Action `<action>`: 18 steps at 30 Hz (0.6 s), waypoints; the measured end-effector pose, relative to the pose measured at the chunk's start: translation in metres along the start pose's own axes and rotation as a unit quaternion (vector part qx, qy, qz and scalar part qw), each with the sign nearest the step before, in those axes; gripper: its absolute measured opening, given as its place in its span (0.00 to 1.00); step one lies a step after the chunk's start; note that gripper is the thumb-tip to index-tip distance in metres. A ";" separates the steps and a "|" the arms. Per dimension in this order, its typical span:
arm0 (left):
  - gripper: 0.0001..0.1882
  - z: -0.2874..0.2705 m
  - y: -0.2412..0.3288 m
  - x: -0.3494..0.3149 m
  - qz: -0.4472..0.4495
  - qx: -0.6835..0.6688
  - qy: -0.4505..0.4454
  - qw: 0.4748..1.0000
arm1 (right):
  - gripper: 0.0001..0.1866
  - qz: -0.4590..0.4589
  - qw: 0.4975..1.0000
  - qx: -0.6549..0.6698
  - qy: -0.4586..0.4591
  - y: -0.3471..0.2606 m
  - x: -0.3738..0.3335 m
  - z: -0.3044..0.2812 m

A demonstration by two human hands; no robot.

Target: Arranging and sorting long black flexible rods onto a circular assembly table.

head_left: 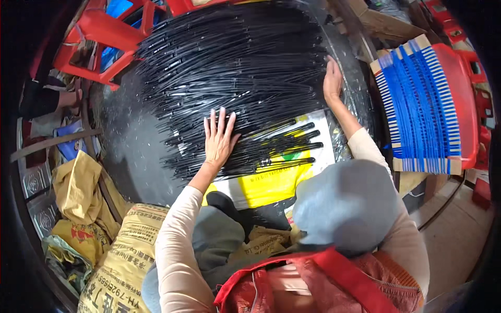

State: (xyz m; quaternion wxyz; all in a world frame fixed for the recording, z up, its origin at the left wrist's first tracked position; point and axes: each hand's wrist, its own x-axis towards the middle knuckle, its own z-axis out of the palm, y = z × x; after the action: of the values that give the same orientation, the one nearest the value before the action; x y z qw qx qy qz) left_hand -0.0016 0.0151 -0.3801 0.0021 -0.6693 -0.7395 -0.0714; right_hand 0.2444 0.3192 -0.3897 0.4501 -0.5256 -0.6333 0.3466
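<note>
A dark, scuffed work surface underlies the whole arrangement. On it, filling the upper middle, lies a broad layered heap of thin black strands; their long axes run left to right, most rising slightly toward the right, with staggered tips at the left and, in the nearest group, thicker rounded ends pointing right. Beyond the right rim stands a frame wound with blue cord, its notched pale edges at left and right, overlapping a red plastic stool. A yellow-and-white sheet lies under the nearest strands. At lower left, a full-looking printed sack bulges; its contents are hidden. The person's grey-clothed knee obstructs the view at the sheet's lower right corner. At upper left, red stools crowd the heap's corner, with blue material visible between their legs. A crumpled tan sack sits left of the surface, its inside not visible. The left hand rests palm down on the near left strands, fingers extended and slightly spread, grasping nothing. The right hand is held beside the heap's right ends, fingers nearly straight and together, with nothing visibly in its grasp; whether it touches the tips cannot be told.
</note>
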 end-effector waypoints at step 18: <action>0.30 0.002 -0.050 0.072 0.017 0.002 0.035 0.999 | 0.19 0.009 0.992 -0.058 -0.108 -0.003 -0.042 -0.039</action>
State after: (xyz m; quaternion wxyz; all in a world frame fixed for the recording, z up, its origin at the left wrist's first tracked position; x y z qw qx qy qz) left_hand -0.0585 0.0822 -0.3796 0.0301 -0.6787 -0.7279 -0.0933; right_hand 0.2820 0.2758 -0.3820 0.3448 -0.5164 -0.6924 0.3676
